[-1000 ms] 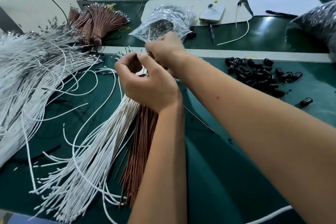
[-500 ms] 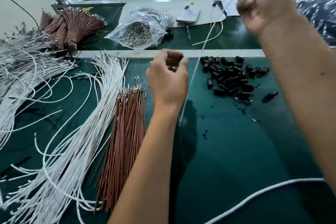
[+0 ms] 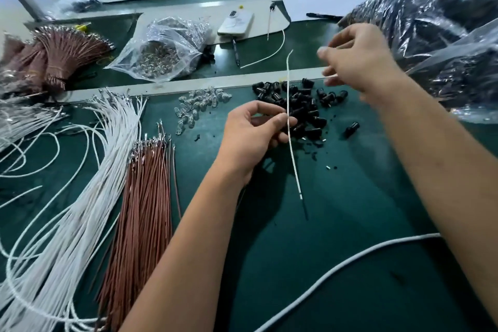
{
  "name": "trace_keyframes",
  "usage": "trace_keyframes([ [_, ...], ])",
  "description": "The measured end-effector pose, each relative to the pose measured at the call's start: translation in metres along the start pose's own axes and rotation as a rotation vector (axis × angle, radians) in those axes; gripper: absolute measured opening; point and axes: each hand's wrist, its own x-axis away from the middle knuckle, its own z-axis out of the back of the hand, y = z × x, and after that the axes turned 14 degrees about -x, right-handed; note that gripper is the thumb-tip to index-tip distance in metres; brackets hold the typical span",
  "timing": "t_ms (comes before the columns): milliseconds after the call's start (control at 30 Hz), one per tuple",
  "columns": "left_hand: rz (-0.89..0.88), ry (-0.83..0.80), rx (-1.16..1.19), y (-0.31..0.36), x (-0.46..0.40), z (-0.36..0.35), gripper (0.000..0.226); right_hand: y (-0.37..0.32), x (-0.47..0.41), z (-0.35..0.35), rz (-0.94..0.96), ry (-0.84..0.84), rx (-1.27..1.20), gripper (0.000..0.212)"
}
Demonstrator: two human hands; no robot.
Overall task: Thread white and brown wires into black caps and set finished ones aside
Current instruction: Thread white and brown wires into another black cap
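Note:
My left hand pinches a single white wire between thumb and fingertips, just above the pile of black caps. The wire stands nearly upright. Its top end is free and its lower end hangs over the green mat. Whether a cap sits inside the left fingers is hidden. My right hand hovers blurred beyond the caps with its fingers spread, holding nothing and apart from the wire. A fan of white wires and a bundle of brown wires lie to the left.
Small clear parts lie left of the caps. Behind them sit a clear bag of metal pieces, tied brown wire bundles and a phone. Black-filled plastic bags crowd the right. A thick white cord crosses the near mat.
My right hand has let go of the wire's upper end and dropped from the far right toward the caps. My left hand still holds the wire, now over the cap pile.

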Motion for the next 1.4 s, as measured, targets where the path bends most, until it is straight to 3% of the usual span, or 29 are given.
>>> trace_keyframes([
  [100, -0.026, 0.135, 0.003, -0.003, -0.005, 0.003, 0.008, -0.006, 0.022, -0.002, 0.037, -0.236, 0.501, 0.036],
  [233, -0.036, 0.177, -0.007, -0.005, -0.006, 0.005, 0.009, -0.006, 0.06, -0.029, -0.065, -0.555, 0.718, 0.05],
  [467, -0.063, 0.273, 0.01, -0.004, -0.006, 0.003, 0.013, 0.007, 0.084, -0.032, -0.396, -0.622, -0.091, 0.024],
  [667, -0.061, 0.216, 0.094, -0.002, -0.004, 0.005, 0.014, 0.025, 0.092, -0.031, -0.486, -0.615, -0.447, 0.011],
  [800, -0.062, 0.21, 0.079, -0.002, -0.006, 0.009, 0.016, 0.03, 0.088, -0.02, -0.488, -0.656, -0.573, 0.017],
  [900, -0.066, 0.197, 0.074, -0.004, -0.006, 0.01, 0.016, 0.031, 0.085, -0.012, -0.481, -0.707, -0.668, 0.007],
  [1000, -0.087, 0.176, 0.105, -0.006, -0.006, 0.012, 0.014, 0.036, 0.083, -0.009, -0.428, -0.66, -0.716, 0.012],
  [1200, -0.119, 0.149, 0.265, 0.0, -0.003, 0.009, 0.017, 0.045, 0.091, -0.029, -0.152, -0.428, -0.552, 0.028],
  [1400, -0.103, 0.097, 0.403, 0.006, 0.001, 0.001, 0.024, 0.051, 0.099, -0.045, -0.074, -0.497, -0.489, 0.009],
])
